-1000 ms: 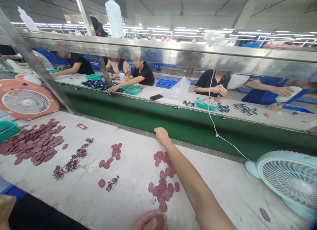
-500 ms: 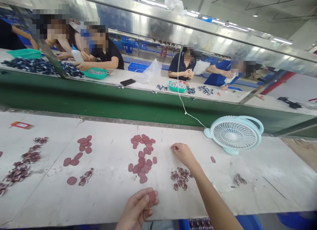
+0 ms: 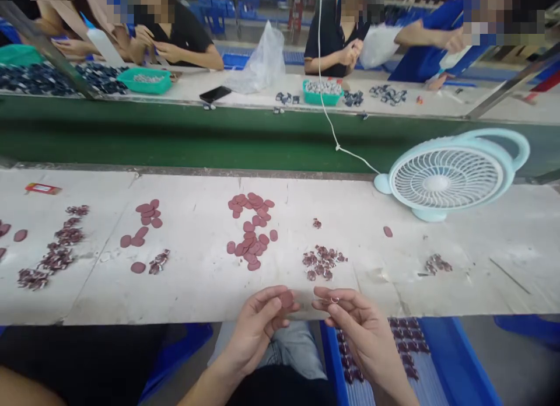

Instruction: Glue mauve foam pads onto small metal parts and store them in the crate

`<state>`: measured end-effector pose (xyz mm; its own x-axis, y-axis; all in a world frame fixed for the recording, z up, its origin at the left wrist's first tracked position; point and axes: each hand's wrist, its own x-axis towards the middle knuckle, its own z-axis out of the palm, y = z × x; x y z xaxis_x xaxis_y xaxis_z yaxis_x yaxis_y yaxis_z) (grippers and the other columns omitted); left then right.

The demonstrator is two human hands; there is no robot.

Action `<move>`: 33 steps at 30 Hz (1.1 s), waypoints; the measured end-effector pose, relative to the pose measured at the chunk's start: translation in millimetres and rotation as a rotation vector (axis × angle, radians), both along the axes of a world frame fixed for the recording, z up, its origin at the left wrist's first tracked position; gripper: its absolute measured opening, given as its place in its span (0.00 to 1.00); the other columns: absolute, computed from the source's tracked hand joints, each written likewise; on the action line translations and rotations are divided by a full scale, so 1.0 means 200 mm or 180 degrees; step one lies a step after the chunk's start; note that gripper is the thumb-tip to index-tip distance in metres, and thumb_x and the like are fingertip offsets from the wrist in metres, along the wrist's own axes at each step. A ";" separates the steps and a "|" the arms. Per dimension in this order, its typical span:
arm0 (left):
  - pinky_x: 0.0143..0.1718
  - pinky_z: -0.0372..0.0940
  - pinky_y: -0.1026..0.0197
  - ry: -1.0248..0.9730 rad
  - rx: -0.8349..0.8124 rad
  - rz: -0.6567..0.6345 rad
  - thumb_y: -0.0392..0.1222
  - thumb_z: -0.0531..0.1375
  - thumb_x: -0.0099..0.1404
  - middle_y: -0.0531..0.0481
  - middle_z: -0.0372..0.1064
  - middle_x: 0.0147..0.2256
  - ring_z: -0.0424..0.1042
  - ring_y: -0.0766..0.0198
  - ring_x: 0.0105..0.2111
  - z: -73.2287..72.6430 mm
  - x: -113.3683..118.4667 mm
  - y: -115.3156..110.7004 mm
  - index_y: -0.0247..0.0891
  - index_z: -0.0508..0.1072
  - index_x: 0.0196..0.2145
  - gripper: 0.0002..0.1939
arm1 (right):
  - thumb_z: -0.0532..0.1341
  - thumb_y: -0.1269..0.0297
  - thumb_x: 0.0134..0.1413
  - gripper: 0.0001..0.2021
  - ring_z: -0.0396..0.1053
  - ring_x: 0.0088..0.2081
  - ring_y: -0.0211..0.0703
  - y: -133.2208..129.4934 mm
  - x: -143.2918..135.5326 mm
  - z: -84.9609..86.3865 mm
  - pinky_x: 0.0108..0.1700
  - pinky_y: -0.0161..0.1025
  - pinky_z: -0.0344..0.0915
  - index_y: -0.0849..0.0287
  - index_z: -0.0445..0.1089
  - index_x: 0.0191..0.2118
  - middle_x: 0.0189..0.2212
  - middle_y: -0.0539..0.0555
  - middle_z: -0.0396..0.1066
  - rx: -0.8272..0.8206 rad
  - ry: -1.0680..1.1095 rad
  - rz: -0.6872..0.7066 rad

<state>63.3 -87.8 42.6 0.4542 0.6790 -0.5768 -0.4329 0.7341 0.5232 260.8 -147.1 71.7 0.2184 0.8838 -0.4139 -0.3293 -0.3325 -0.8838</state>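
Left hand: (image 3: 261, 321) raised at the near table edge, closed in a pinch; maroon oval disc (image 3: 286, 300) gripped between thumb and fingers.
Right hand: (image 3: 361, 324) just beside, apart from the left; small maroon-and-white piece (image 3: 334, 300) gripped at the fingertips, exact shape too small to tell.
Below hands: legs in jeans (image 3: 295, 342); blue crate (image 3: 468, 359) under the right hand, rows of dark maroon pieces (image 3: 406, 347) held in it, partly hidden by the right hand and forearm.
Lower left: forearm (image 3: 26, 388) of another person, at the frame edge.
Table: white top (image 3: 188, 289), marked and scuffed, seam seen at left.
Piece pile: maroon-and-white pieces (image 3: 322, 263) heaped beyond the right hand, one small clump (image 3: 317, 223) set farther back.
Disc pile: maroon discs (image 3: 251, 242) spread beyond the left hand; smaller group (image 3: 146, 222) to its left; lone disc (image 3: 388, 231) near the fan.
Left of table: row of clumped pieces (image 3: 56, 254), red packet (image 3: 43, 188) behind.
Fan: light blue (image 3: 437, 181), placed at the back right, white cord (image 3: 327, 114) attached.
Middle: green strip (image 3: 196, 137) between table and far bench.
Far bench: green baskets (image 3: 146, 81), dark phone (image 3: 215, 94), clear plastic bag (image 3: 262, 62), dark blue pieces (image 3: 35, 79); view of these partly blocked by a metal post (image 3: 61, 62), one basket crossed by the cord.
Room: people (image 3: 184, 38) seated behind the bench, blue bins (image 3: 238, 60) farther back.
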 end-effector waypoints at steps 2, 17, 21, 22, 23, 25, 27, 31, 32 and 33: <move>0.33 0.69 0.67 -0.0044 0.0043 -0.0091 0.41 0.68 0.62 0.39 0.79 0.46 0.79 0.57 0.42 -0.01 0.04 -0.03 0.36 0.80 0.44 0.13 | 0.70 0.61 0.54 0.10 0.78 0.43 0.48 -0.06 -0.01 -0.03 0.37 0.36 0.74 0.54 0.76 0.42 0.49 0.58 0.76 -0.0049 0.0237 -0.0222; 0.37 0.71 0.63 -0.0006 0.0389 -0.0369 0.40 0.69 0.60 0.41 0.80 0.45 0.77 0.57 0.44 -0.04 0.16 -0.13 0.38 0.80 0.43 0.12 | 0.70 0.65 0.54 0.07 0.74 0.50 0.49 -0.18 0.02 -0.04 0.48 0.41 0.75 0.51 0.78 0.39 0.47 0.55 0.75 0.0116 -0.0512 -0.0110; 0.37 0.71 0.62 0.0075 0.0413 -0.0401 0.40 0.70 0.59 0.41 0.80 0.44 0.77 0.59 0.39 -0.04 0.16 -0.14 0.36 0.80 0.40 0.12 | 0.70 0.63 0.54 0.08 0.76 0.37 0.44 -0.17 -0.01 -0.01 0.38 0.38 0.76 0.49 0.79 0.42 0.37 0.53 0.78 -0.0010 -0.0732 0.0091; 0.36 0.70 0.62 0.0067 0.0411 -0.0411 0.40 0.71 0.58 0.41 0.80 0.43 0.77 0.60 0.37 -0.04 0.16 -0.15 0.36 0.80 0.39 0.11 | 0.70 0.63 0.54 0.09 0.76 0.35 0.44 -0.17 -0.01 -0.01 0.36 0.38 0.76 0.49 0.79 0.42 0.36 0.53 0.78 -0.0073 -0.0716 0.0090; 0.36 0.70 0.63 0.0044 0.0406 -0.0421 0.40 0.71 0.58 0.42 0.80 0.42 0.77 0.61 0.36 -0.04 0.16 -0.15 0.36 0.80 0.39 0.11 | 0.70 0.62 0.53 0.09 0.76 0.33 0.44 -0.16 -0.02 -0.01 0.36 0.38 0.76 0.49 0.79 0.42 0.34 0.53 0.79 -0.0138 -0.0691 0.0081; 0.35 0.69 0.63 -0.0034 0.0392 -0.0435 0.39 0.71 0.57 0.43 0.81 0.41 0.77 0.62 0.35 -0.04 0.15 -0.15 0.36 0.80 0.37 0.10 | 0.70 0.61 0.53 0.08 0.76 0.30 0.43 -0.16 -0.03 -0.01 0.35 0.39 0.77 0.50 0.79 0.40 0.34 0.53 0.80 -0.0217 -0.0618 0.0087; 0.35 0.69 0.63 -0.0104 0.0386 -0.0447 0.38 0.71 0.57 0.43 0.81 0.40 0.77 0.63 0.33 -0.05 0.15 -0.15 0.36 0.80 0.36 0.09 | 0.70 0.60 0.53 0.07 0.77 0.30 0.43 -0.15 -0.04 0.00 0.35 0.39 0.77 0.50 0.80 0.39 0.35 0.54 0.80 -0.0238 -0.0580 0.0087; 0.38 0.69 0.61 -0.0185 0.0457 -0.0459 0.37 0.70 0.58 0.43 0.80 0.41 0.77 0.62 0.35 -0.04 0.15 -0.15 0.35 0.79 0.33 0.06 | 0.70 0.61 0.54 0.07 0.77 0.31 0.42 -0.16 -0.05 0.00 0.35 0.37 0.77 0.50 0.79 0.40 0.34 0.53 0.80 -0.0239 -0.0666 0.0136; 0.39 0.69 0.60 -0.0204 0.0492 -0.0465 0.37 0.70 0.58 0.43 0.80 0.40 0.77 0.61 0.36 -0.04 0.15 -0.15 0.35 0.79 0.31 0.05 | 0.70 0.61 0.55 0.07 0.77 0.32 0.42 -0.16 -0.05 0.00 0.35 0.36 0.76 0.50 0.79 0.40 0.33 0.52 0.80 -0.0236 -0.0686 0.0157; 0.40 0.69 0.59 -0.0223 0.0527 -0.0470 0.37 0.70 0.58 0.43 0.80 0.40 0.77 0.60 0.36 -0.04 0.14 -0.15 0.34 0.79 0.30 0.04 | 0.69 0.61 0.55 0.07 0.77 0.32 0.42 -0.16 -0.04 0.00 0.35 0.36 0.76 0.50 0.79 0.40 0.34 0.52 0.80 -0.0230 -0.0702 0.0182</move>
